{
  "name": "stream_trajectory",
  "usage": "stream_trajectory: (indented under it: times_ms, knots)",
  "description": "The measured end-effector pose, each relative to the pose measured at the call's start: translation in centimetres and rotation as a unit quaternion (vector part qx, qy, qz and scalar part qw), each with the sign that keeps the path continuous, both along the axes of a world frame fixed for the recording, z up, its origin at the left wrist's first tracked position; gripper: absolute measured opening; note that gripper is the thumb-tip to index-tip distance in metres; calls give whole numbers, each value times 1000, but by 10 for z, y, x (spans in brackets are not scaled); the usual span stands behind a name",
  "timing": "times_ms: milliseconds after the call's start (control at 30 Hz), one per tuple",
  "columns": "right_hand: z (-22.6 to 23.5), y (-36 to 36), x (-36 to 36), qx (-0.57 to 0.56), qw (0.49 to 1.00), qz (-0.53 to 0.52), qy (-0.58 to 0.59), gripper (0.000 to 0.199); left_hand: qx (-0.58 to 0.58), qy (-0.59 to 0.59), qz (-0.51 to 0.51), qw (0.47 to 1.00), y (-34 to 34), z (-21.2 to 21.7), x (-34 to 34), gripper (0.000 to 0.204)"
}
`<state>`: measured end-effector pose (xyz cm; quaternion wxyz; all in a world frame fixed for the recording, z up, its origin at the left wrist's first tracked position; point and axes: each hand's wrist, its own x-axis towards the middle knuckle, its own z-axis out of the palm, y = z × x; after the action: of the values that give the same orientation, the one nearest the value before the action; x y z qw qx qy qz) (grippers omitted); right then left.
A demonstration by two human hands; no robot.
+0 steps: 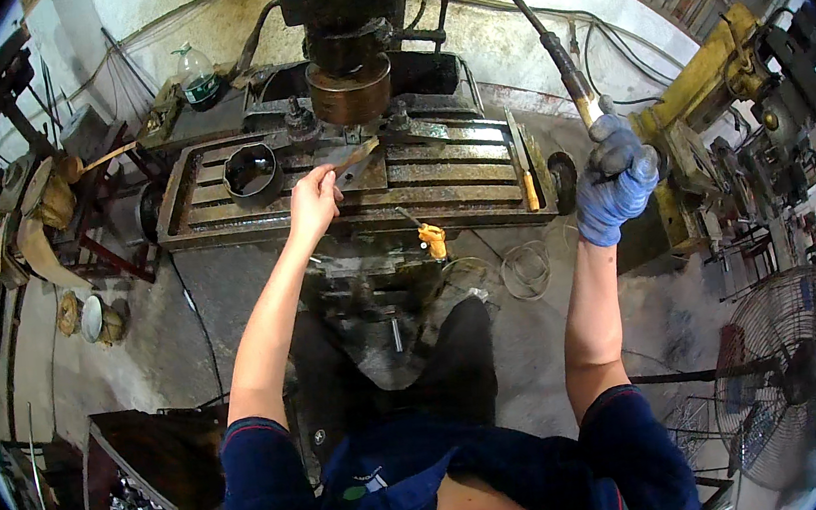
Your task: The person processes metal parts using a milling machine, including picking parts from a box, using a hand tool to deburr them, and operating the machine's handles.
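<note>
My bare left hand reaches over the front of the slotted machine table. Its fingers pinch a small brush whose tan end points right, just below the round brown spindle head. Higher on the right, my right hand, in a blue glove with dark, soiled fingers, is closed round the end of a long machine lever. To the left of the brush, a round black pot with dark liquid stands on the table. What the brush tip touches is hard to make out.
A file with a yellow handle lies at the table's right end. A yellow air gun hangs at the front edge. A fan stands lower right; a bin of small metal parts sits lower left. Coiled hose lies on the floor.
</note>
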<state>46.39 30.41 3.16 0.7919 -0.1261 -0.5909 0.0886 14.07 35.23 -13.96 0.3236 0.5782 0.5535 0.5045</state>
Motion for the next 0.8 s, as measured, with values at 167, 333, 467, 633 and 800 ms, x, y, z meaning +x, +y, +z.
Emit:
stream_trajectory:
  times_ms: [167,333,467,633,800]
  knots:
    - [0,-1,5,1,1000,17,-19,44,-1,20,5,1000,-2,0,-6,27]
    - [17,-4,4,21,998,35,-37,44,1,42,15,999,-5,6,-9,28]
    - [23,-8,6,3,999,43,-23,41,18,80,23,996,-6,15,-4,28]
    - [33,-9,9,0,999,42,-29,40,22,85,21,996,-3,17,1,25]
    - [42,-5,10,21,997,55,-53,40,48,133,33,989,10,1,-8,24]
